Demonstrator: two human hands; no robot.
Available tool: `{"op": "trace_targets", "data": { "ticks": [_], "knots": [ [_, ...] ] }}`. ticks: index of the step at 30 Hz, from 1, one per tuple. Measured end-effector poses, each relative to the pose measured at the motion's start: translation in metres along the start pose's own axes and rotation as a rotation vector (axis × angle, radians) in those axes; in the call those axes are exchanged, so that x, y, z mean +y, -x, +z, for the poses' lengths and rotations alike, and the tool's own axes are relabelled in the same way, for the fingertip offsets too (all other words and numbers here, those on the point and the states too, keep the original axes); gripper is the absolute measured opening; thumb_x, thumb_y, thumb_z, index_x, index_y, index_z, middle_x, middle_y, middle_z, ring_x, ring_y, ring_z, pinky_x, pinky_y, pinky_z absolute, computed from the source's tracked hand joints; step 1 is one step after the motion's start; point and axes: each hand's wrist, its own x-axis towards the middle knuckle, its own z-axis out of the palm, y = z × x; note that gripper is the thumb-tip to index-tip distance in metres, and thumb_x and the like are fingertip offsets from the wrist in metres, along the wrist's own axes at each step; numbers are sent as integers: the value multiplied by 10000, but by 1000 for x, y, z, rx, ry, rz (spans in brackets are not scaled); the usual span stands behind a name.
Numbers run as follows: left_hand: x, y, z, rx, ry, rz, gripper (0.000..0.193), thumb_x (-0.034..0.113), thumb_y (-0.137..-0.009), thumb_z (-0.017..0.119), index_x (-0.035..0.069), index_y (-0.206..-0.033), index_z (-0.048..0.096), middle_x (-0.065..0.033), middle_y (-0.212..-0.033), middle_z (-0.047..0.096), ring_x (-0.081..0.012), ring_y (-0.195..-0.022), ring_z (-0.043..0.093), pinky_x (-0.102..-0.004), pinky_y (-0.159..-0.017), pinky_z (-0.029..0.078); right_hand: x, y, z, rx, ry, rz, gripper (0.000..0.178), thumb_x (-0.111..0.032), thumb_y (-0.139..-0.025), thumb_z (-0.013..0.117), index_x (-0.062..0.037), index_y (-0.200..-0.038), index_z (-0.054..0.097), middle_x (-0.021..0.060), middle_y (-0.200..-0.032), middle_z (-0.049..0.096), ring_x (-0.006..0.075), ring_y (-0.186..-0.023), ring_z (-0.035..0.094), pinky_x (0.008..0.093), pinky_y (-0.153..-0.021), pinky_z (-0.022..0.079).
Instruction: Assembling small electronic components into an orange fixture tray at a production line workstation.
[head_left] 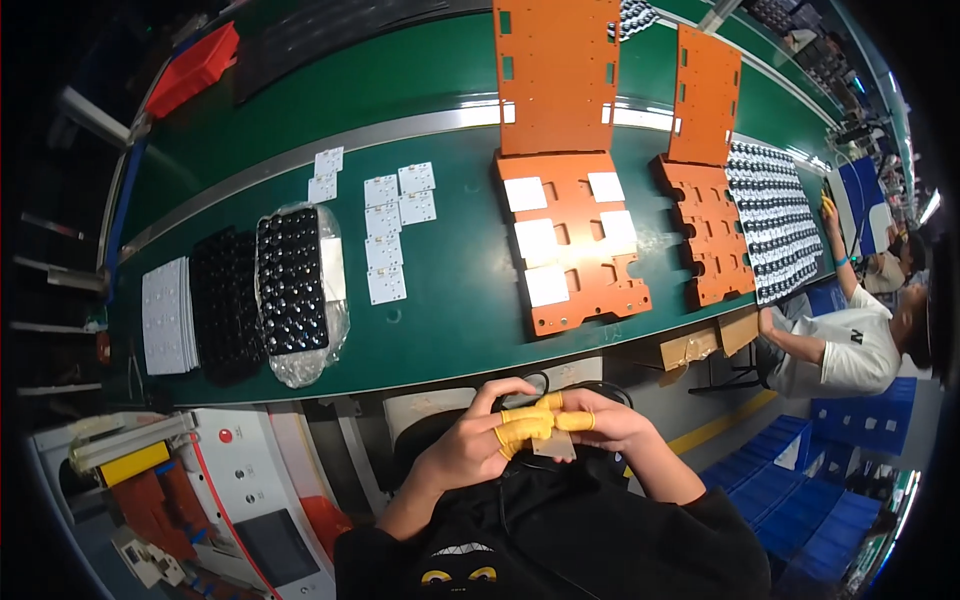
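My left hand (478, 440) and my right hand (605, 428) meet close in front of my body, below the bench edge. Both wear yellow finger covers. Pinched between their fingers is a small flat pale square board (553, 447), partly covered by the fingers. On the bench beyond them lies an orange fixture (590, 312) with its lid (557, 80) tipped up and back. Several white square boards (536, 240) sit in its two columns of recesses. To its left, more white boards (384, 220) lie in overlapping rows.
Left on the green bench (450, 300) are a black tray of small domed parts (291, 280) in clear wrap and a white stack (168, 315). A second orange fixture (712, 230) and a patterned sheet (775, 220) lie right, near a seated co-worker (850, 340). Blue bins (800, 500) stand below.
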Motion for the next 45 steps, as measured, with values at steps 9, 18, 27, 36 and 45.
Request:
{"op": "trace_targets", "data": {
  "ticks": [9,18,27,36,45],
  "knots": [
    [-3,-13,5,46,-90,-31,380,-76,-667,715,100,-1003,686,-121,-1198,556,-321,-1156,475,-392,-950,426,-1,7,-20,-58,-41,-16,186,-107,-871,644,24,-1003,626,24,-759,603,59,-596,538,177,-507,397],
    [-72,-6,-3,424,-529,-245,288,-27,-802,654,-11,-1088,623,-148,-1018,633,-331,-982,591,-381,-849,488,-116,39,-88,970,616,-405,117,-153,-848,667,-38,-835,650,-63,-694,551,1,-548,409,177,-482,277],
    [-75,-8,1,475,-589,-218,308,-31,-816,636,-24,-1123,606,-142,-972,649,-308,-939,613,-369,-810,504,-109,16,-110,999,648,-341,145,-162,-874,643,-19,-850,647,-50,-702,561,16,-559,430,189,-493,309],
    [-75,-11,3,477,-594,-264,354,-20,-803,644,-12,-1153,597,-128,-969,645,-297,-935,612,-366,-801,505,-137,22,-120,1085,1132,-398,573,-155,-796,752,-7,-1286,493,16,-724,566,86,-560,482,244,-509,391],
    [-75,-10,6,463,-686,-210,347,12,-786,652,-4,-1130,607,-130,-967,637,-307,-950,600,-386,-812,496,-297,-66,-92,761,410,-715,414,-399,-955,550,-96,-1233,495,16,-780,643,76,-519,501,206,-454,352]
  ]
}}
